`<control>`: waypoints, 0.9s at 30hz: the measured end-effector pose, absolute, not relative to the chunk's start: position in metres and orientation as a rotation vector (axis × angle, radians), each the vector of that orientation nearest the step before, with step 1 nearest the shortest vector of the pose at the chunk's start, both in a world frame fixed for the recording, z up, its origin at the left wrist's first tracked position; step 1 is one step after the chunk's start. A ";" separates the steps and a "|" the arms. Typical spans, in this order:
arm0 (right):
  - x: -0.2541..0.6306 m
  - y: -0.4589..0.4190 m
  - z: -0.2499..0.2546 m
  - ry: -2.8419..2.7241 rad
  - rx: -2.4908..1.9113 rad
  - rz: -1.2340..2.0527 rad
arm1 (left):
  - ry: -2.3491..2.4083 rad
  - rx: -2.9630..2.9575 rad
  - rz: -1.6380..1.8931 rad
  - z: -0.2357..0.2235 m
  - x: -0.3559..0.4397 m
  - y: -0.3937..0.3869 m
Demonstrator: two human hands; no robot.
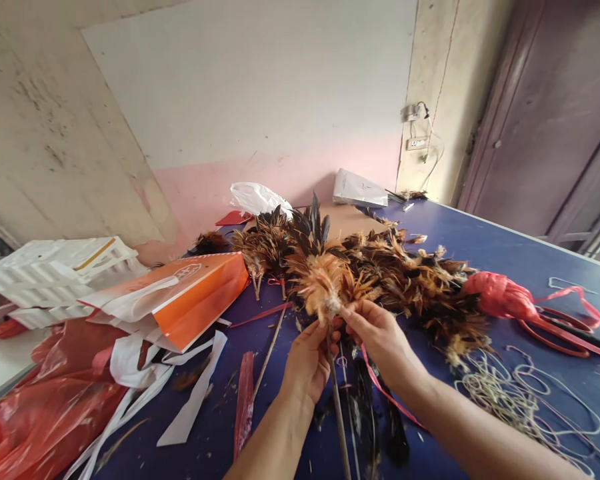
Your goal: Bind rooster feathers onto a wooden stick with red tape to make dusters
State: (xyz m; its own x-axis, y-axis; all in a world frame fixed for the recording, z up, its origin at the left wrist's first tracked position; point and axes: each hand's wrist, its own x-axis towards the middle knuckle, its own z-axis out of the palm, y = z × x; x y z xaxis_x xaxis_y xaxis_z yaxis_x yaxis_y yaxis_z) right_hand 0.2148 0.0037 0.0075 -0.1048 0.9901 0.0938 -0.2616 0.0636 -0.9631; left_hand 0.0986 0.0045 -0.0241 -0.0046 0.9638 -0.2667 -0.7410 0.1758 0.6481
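My left hand (309,357) is closed around a thin stick (339,407) just below a tuft of tan and brown feathers (323,283) fixed at its top. My right hand (375,330) pinches the base of the same feather tuft from the right, fingers pressed together. A red ribbon (380,387) trails down from under my right hand. Behind the tuft lies a long heap of brown, black and orange feathers (405,273) across the blue table (505,247).
An orange and white paper bag (190,300) and white plastic crates (55,270) lie at the left, with red plastic sheets (45,400) below. Red-handled scissors (555,327) and red plastic lie at the right, above a tangle of white string (520,393). Loose sticks and paper strips lie near the bag.
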 end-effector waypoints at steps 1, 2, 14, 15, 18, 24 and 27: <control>0.211 0.004 0.002 -1.180 -0.927 1.302 | 0.758 0.365 1.406 -0.024 0.099 0.004; 0.208 0.005 -0.004 -1.234 -0.955 1.233 | 0.749 0.370 1.423 -0.024 0.099 0.004; 0.210 0.014 -0.013 -1.620 -1.287 0.666 | 0.744 0.544 1.469 -0.030 0.104 0.003; 0.211 0.014 -0.012 -1.647 -1.277 0.663 | 0.754 0.556 1.470 -0.030 0.105 0.003; 0.214 0.015 -0.012 -1.750 -1.196 0.625 | 0.786 0.580 1.476 -0.028 0.105 0.002; 0.222 0.017 -0.011 -1.702 -1.167 0.656 | 0.853 0.606 1.536 -0.024 0.105 0.002; 0.223 0.022 -0.013 -1.621 -1.198 0.670 | 0.868 0.651 1.518 -0.024 0.107 0.000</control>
